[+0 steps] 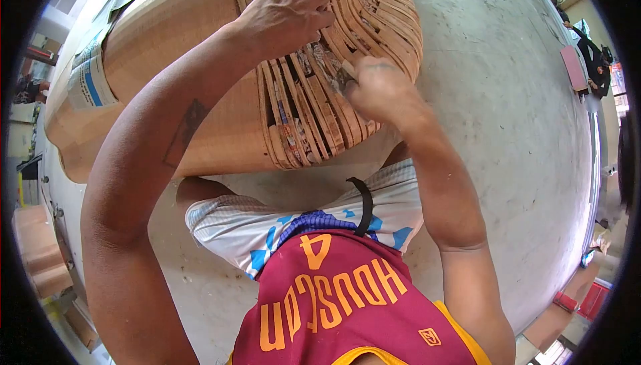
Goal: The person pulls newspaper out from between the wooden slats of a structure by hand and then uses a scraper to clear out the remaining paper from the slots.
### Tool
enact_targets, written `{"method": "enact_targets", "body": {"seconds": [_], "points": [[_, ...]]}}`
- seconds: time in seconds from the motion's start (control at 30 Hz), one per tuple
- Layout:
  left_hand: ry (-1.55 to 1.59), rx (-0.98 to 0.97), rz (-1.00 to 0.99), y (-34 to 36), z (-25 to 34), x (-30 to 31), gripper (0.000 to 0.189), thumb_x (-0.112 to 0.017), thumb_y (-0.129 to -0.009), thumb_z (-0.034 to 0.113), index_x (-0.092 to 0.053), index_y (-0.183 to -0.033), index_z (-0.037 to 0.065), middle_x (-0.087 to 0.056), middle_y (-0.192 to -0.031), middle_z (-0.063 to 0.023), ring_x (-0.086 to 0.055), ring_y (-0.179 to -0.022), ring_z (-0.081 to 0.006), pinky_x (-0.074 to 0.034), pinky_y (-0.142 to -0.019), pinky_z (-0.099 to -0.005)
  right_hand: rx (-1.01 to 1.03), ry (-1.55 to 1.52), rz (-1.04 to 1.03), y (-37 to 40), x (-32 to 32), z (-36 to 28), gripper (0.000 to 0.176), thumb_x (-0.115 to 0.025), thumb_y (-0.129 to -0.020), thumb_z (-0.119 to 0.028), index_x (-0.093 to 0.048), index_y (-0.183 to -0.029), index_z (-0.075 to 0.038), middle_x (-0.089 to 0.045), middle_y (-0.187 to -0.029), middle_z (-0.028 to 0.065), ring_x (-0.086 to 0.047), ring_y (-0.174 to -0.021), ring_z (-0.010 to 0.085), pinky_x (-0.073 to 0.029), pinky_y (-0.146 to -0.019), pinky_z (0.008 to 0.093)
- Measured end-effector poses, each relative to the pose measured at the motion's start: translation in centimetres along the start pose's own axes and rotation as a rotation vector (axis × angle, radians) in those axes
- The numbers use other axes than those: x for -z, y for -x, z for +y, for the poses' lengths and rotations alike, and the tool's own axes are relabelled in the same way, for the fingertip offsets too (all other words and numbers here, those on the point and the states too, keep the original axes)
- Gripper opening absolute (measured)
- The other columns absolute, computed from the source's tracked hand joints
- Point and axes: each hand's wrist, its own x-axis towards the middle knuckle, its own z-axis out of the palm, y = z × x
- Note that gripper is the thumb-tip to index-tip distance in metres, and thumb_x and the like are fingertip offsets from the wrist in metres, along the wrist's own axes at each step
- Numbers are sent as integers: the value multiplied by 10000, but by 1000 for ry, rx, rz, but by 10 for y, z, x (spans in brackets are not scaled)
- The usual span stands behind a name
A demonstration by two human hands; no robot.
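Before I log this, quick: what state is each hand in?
Left hand: partly curled, over the stack; grip cannot be told.
Right hand: curled, blurred, at the stack; grip cannot be told.

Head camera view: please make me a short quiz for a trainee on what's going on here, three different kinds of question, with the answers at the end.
1. True or false: the right hand is flat on the floor.
2. Multiple choice: how do the sheets in the wood-coloured stack run? A) dead flat; B) bent in curves; C) rolled into full tubes.
3. Short answer: which hand is nearer the picture's top edge?

Key:
1. False; it is at the layered edge of the stack, blurred.
2. B
3. The left hand, which is also at the layered edge.
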Motion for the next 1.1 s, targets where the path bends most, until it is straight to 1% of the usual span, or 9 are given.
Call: {"method": "enact_targets", "body": {"seconds": [0.03,0.13,0.23,0.43,0.63,0.73,0.93,1.03,1.1], "points": [[-7,-7,13,1,-1,-2,371,-845,-887,362,-771,-1217,209,-647,-1313,22,-525,-1363,-194,-307,-1284,-467,21,11,-35,-4,-1,3,296,-632,-940,-188,-739,-1102,36,-749,-1141,279,-716,-1121,432,-561,-991,512],[58,-54,-37,-5,-4,8,219,-693,-901,238,-762,-1086,143,-631,-1125,-61,-564,-1202,-256,-371,-1124,-485,27,56,-173,-5,44,-25,295,-652,-926,-98,-766,-1152,52,-734,-1249,294,-726,-1181,399,-589,-1009,486],[27,-65,-43,-6,-5,11,190,-690,-896,233,-764,-1046,143,-638,-1104,-62,-563,-1182,-256,-381,-1092,-473,-19,136,-311,-22,42,-34,325,-637,-901,-137,-755,-1158,24,-759,-1175,258,-734,-1116,406,-576,-983,487],[79,-39,-31,-5,-4,12,173,-707,-888,254,-774,-1011,151,-644,-1108,-51,-563,-1184,-247,-381,-1064,-448,28,245,-296,-38,42,-48,360,-640,-885,-116,-768,-1206,-16,-762,-1212,238,-735,-1150,382,-585,-989,461],[38,-38,-53,-5,-5,11,183,-705,-903,261,-780,-1034,157,-652,-1134,-47,-566,-1186,-237,-377,-1063,-437,55,366,-391,-48,23,-43,395,-640,-887,-112,-758,-1257,-39,-767,-1230,207,-730,-1172,370,-586,-997,451],[16,-37,14,-3,-6,6,183,-706,-904,263,-782,-1035,161,-655,-1137,-45,-569,-1179,-234,-376,-1070,-437,79,318,-286,-44,16,-38,387,-649,-881,-114,-766,-1239,-27,-764,-1229,220,-735,-1161,370,-588,-995,450],[123,-23,-7,-4,-7,15,154,-715,-915,253,-792,-1004,154,-705,-1115,-45,-624,-1171,-237,-416,-1057,-440,40,267,-343,-40,62,-54,333,-666,-871,-114,-788,-1147,24,-754,-1217,265,-741,-1145,376,-585,-993,468],[44,53,41,2,-1,-7,364,-838,-892,371,-774,-1208,201,-654,-1316,18,-518,-1375,-198,-315,-1275,-463,-42,241,-379,-38,33,-37,328,-661,-870,-137,-787,-1116,39,-750,-1211,278,-738,-1148,383,-578,-999,471],[80,68,37,2,-1,0,298,-826,-902,344,-782,-1156,195,-663,-1293,11,-524,-1365,-208,-323,-1264,-460,11,157,-284,-25,34,-24,354,-624,-902,-181,-756,-1154,30,-748,-1205,269,-728,-1127,408,-568,-999,480]]}}
